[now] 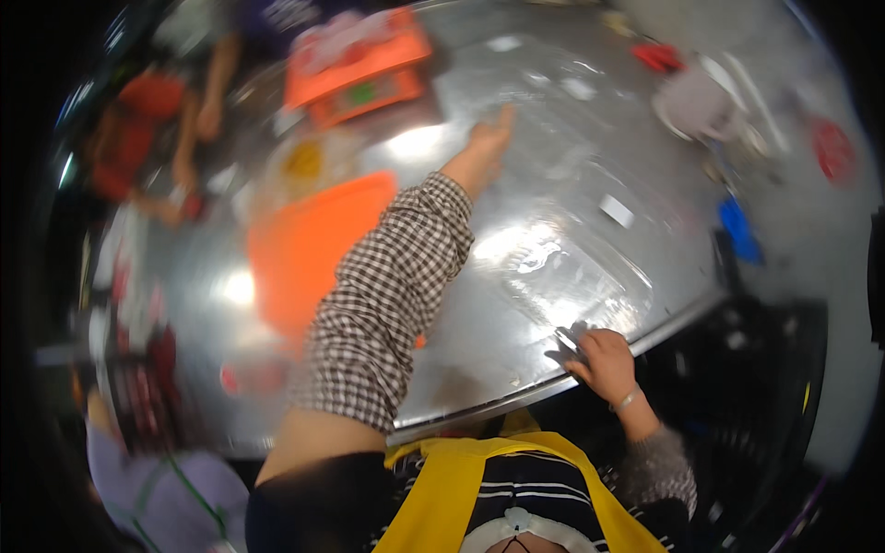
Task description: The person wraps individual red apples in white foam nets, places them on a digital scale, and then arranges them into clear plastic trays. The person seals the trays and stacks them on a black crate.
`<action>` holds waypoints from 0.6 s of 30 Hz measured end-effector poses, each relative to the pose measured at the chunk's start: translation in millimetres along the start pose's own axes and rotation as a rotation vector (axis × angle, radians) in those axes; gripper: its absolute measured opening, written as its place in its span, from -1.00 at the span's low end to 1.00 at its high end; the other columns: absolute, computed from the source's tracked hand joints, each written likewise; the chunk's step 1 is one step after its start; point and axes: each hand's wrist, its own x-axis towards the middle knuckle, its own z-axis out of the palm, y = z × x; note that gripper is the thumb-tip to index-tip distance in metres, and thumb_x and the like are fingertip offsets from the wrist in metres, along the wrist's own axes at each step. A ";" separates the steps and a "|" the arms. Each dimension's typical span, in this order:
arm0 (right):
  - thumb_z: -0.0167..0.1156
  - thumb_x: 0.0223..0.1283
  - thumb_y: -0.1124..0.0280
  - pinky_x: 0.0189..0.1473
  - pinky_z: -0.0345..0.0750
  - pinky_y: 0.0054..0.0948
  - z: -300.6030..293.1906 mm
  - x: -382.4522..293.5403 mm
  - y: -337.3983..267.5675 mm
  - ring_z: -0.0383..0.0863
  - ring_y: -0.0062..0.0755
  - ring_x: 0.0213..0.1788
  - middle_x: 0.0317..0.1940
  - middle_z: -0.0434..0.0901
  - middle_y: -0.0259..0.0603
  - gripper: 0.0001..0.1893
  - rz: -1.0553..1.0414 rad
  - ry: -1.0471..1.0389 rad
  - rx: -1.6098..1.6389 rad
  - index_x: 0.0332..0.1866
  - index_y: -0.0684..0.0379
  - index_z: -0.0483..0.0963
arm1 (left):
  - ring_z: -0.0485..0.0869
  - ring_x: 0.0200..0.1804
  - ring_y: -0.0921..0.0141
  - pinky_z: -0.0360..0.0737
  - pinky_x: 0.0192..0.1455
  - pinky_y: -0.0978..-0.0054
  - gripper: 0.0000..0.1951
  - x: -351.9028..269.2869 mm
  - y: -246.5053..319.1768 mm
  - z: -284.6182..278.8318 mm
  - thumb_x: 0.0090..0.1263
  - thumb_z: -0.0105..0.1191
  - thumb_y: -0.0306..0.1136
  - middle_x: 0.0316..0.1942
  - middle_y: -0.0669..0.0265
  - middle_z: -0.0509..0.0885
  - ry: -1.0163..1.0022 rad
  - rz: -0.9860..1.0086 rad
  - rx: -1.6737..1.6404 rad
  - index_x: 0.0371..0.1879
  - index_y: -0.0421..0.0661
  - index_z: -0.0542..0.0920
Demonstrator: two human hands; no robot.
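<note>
My left arm, in a brown-and-white checked sleeve cover, stretches far across the metal table point(456, 373). At its end my left hand point(489, 142) is blurred, one finger pointing away from me, with nothing visible in it. Clear plastic bags or film point(546, 104) lie just beyond it. By the near edge, my right hand point(605, 363) grips a dark grey item point(570, 345) with several pointed ends; its kind is unclear. More clear plastic point(588, 283) lies flat right above that hand. A small white card point(616, 211) rests farther up.
An orange scale point(366, 93) bears red-and-white packs point(339, 41). An orange tray or board point(311, 242) lies partly under my left arm. Other people's hands point(209, 119) work at the far left, one near a red item point(192, 206). A blue object point(738, 228) is beyond the right edge.
</note>
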 end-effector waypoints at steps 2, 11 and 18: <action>0.37 -0.09 0.18 0.02 0.41 -0.16 -15.9 9.5 -7.7 0.48 -0.02 -0.06 -0.12 0.53 -0.05 -0.53 -0.028 0.087 0.095 -0.11 0.25 0.46 | 0.22 0.39 0.14 0.35 0.32 0.17 -0.07 -55.1 22.0 -54.0 0.31 0.15 0.02 0.40 -0.02 0.11 -0.052 0.168 0.164 0.42 -0.28 -0.10; 0.35 -0.07 0.49 -0.04 0.50 -0.24 -16.8 129.2 -188.6 0.53 -0.01 -0.08 -0.10 0.54 -0.03 -0.62 -0.492 0.325 0.455 -0.08 0.27 0.47 | 0.58 -0.16 0.51 0.53 -0.18 0.57 -0.67 -415.0 -64.6 -479.5 0.32 0.18 -0.30 -0.23 0.39 0.60 1.094 0.402 0.741 0.01 -0.15 0.52; 0.37 -0.12 0.33 0.13 0.46 -0.19 110.1 169.4 -427.4 0.36 -0.01 0.21 0.19 0.33 0.01 -0.36 -0.847 -0.249 0.410 0.18 0.11 0.36 | 0.57 -0.03 0.25 0.55 -0.02 0.36 -0.38 -468.1 -232.3 -550.8 0.08 0.36 -0.29 -0.02 0.11 0.53 1.074 0.106 0.746 0.14 -0.19 0.42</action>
